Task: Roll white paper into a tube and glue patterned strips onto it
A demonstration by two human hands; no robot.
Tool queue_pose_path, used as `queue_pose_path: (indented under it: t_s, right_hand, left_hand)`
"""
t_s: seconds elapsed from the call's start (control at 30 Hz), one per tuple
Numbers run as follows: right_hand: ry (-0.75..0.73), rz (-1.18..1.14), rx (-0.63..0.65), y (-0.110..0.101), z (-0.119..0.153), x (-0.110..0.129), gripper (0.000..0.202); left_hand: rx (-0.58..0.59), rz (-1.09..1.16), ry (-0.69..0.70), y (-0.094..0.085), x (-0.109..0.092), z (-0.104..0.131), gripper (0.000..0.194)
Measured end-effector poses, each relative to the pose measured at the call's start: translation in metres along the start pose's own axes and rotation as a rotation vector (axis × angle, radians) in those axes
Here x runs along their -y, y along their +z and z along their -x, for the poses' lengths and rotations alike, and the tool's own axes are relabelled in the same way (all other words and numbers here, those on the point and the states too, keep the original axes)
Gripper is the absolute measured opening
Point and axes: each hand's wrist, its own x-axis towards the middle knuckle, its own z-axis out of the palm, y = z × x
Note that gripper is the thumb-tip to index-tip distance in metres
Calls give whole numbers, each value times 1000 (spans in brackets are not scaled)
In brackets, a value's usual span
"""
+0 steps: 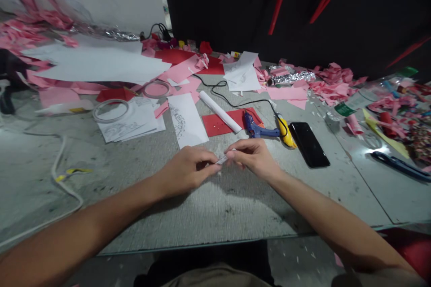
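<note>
My left hand (189,168) and my right hand (254,157) meet over the near middle of the table. Pinched between the fingertips of both is a small piece of printed paper (222,159), white with grey marks; the fingers cover part of it. Beyond my hands lies a white sheet with a dark swirl pattern (190,119). A rolled white paper (220,111) rests across a red sheet (213,126). To its right sits a blue glue gun (257,129) on its side, with its black cord running back.
A yellow-handled tool (286,133) and a black phone (310,144) lie right of the glue gun. Tape rolls (111,110) and printed sheets (138,121) are at left. Pink paper scraps (336,83) and a plastic bottle (357,101) crowd the back right. A white cable (59,161) crosses the left side.
</note>
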Motion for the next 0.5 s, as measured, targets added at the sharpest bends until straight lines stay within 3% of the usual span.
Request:
queue_pose_path:
  t_s: [0.17,0.37,0.5]
  right_hand:
    - [-49,-2,38,12,5,1,34]
    - [-160,79,21,16,9,1,25]
    - [-216,125,24,16,10,-1,21]
  left_hand:
    - [46,194,-138,6,-10,0,29]
    - [128,324,-222,11,-15,-2,37]
    - [115,344,-234,10,-16,0,38]
